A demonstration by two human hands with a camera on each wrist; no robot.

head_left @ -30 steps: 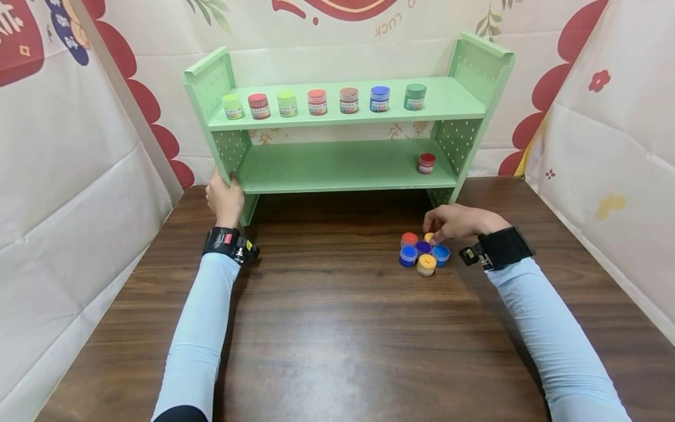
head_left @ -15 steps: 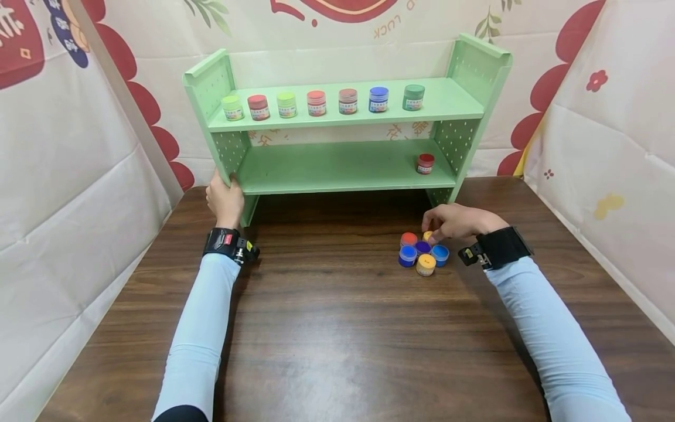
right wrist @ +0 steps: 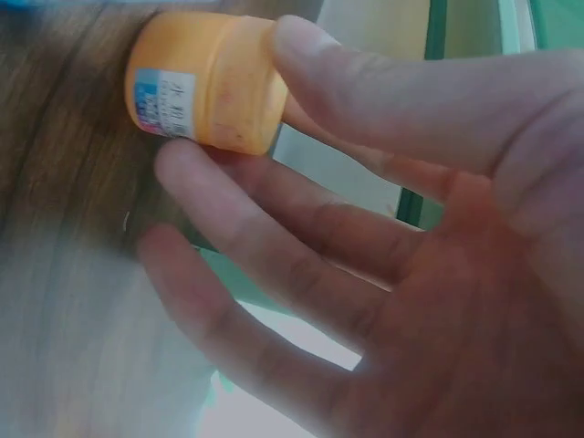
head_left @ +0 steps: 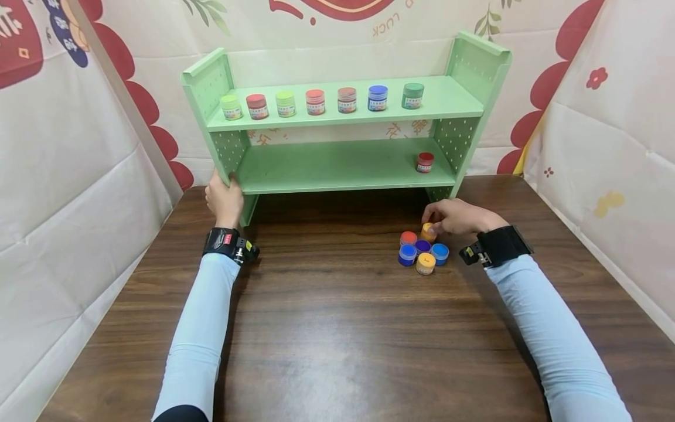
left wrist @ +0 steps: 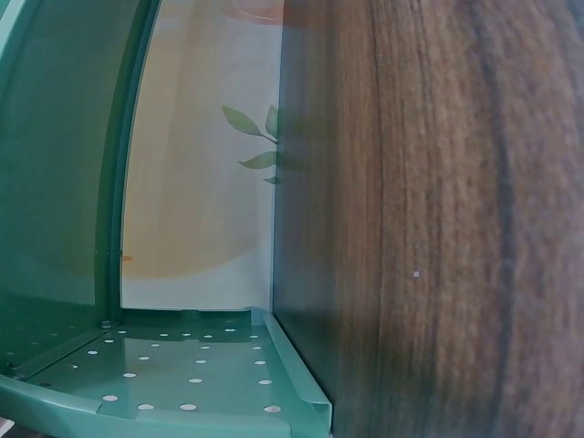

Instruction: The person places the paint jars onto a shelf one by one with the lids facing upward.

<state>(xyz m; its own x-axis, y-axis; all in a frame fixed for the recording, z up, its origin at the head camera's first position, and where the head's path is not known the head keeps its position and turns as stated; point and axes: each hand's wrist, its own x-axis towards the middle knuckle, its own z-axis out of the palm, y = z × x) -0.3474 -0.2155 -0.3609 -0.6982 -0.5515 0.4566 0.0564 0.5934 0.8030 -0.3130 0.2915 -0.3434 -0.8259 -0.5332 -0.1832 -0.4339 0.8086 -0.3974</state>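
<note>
My right hand (head_left: 457, 217) pinches a small orange-yellow paint jar (right wrist: 187, 78) between thumb and fingers; in the right wrist view it tilts, its label showing. In the head view it is just above a cluster of paint jars on the table: a red-orange jar (head_left: 408, 238), a purple one (head_left: 422, 246), a dark blue one (head_left: 407, 255), a lighter blue one (head_left: 440, 254) and a yellow one (head_left: 426, 264). My left hand (head_left: 225, 202) grips the left side panel of a green two-tier shelf (head_left: 337, 167), with some fingers hidden behind the panel.
Several paint jars stand in a row on the upper board (head_left: 448, 108), among them a dark green jar (head_left: 413, 96). One dark red jar (head_left: 425, 162) stands at the right of the lower board. A brown wooden table (head_left: 327, 328) lies below, with printed cloth (head_left: 337, 58) behind.
My right hand has risen slightly, lifting the orange-yellow jar from among the others, so more of its side shows. My left hand has stayed on the shelf's side panel.
</note>
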